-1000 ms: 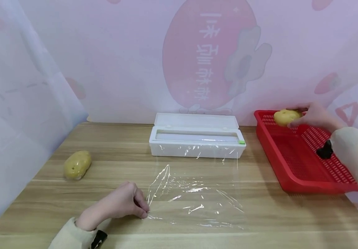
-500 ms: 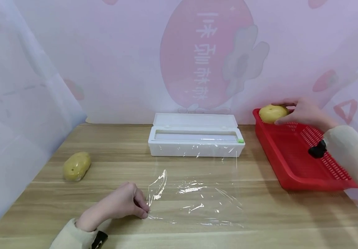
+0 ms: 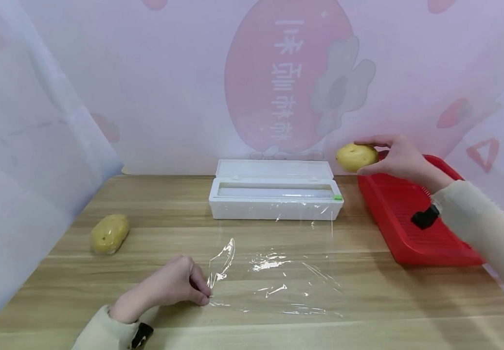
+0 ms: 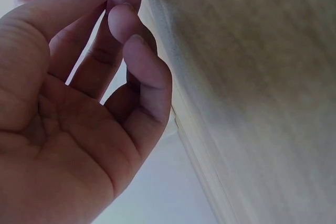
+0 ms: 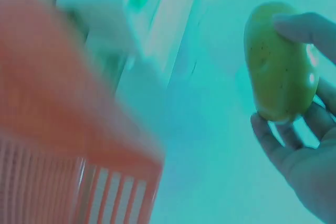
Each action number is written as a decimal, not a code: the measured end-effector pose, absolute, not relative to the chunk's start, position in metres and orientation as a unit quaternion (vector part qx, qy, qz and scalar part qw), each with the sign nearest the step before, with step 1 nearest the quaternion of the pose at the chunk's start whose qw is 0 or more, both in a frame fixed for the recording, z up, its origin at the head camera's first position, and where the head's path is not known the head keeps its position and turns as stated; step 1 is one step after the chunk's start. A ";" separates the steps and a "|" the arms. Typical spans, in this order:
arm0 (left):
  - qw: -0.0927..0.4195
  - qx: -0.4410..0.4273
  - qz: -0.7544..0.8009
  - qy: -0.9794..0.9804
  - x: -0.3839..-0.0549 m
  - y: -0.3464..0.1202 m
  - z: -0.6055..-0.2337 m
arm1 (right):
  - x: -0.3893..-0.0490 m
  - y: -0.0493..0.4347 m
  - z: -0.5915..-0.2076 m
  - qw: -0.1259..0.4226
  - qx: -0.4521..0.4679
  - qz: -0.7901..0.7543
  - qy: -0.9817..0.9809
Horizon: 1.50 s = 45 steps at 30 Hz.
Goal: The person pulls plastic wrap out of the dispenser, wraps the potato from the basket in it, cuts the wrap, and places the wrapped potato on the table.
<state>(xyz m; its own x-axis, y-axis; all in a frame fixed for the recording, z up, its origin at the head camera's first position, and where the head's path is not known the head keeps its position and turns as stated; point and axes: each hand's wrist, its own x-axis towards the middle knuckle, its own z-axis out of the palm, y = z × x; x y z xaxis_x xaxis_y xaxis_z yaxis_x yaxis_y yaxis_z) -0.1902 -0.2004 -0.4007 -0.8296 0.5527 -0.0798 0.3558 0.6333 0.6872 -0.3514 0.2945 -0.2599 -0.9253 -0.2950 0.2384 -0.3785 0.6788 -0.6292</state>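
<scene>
My right hand [image 3: 403, 163] grips a yellow potato [image 3: 357, 157] between thumb and fingers, up at the back left corner of the red basket [image 3: 376, 214]. In the right wrist view the same potato [image 5: 281, 66] sits in the fingertips. At the front, my left hand [image 3: 173, 287] pinches the near left corner of a clear sheet of cling film [image 3: 274, 282]. The film runs over the table from a white dispenser box [image 3: 276, 209] whose lid stands up. In the left wrist view, the left hand [image 4: 79, 98] has thumb and index finger together; the film is hard to make out there.
A second potato [image 3: 109, 234], shiny as if wrapped in film, lies on the wooden table [image 3: 164, 204] at the left. A green piece [image 3: 337, 197] sits at the box's right end. Patterned cloth [image 3: 169, 87] hangs behind the table.
My right hand has carried the potato left, from above the basket to past its back left corner. The left hand keeps its pinch on the film in the same place.
</scene>
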 end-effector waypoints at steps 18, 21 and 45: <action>0.145 0.249 0.343 0.894 -0.193 -0.199 -0.397 | -0.278 0.169 -0.330 -0.041 0.231 0.449 -0.862; 0.146 0.251 0.346 0.892 -0.193 -0.197 -0.396 | -0.272 0.157 -0.349 -0.067 0.237 0.443 -0.862; 0.146 0.259 0.340 0.892 -0.190 -0.198 -0.394 | -0.241 0.129 -0.382 -0.124 0.291 0.435 -0.843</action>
<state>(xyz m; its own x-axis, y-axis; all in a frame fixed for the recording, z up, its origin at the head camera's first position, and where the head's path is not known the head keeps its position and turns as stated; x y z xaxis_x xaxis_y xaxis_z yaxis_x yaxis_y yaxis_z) -0.1899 -0.1982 -0.3939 -0.8234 0.5611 -0.0854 0.3620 0.6351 0.6823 -0.2409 0.1289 -0.3821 -0.8004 -0.5979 0.0442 -0.3828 0.4529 -0.8052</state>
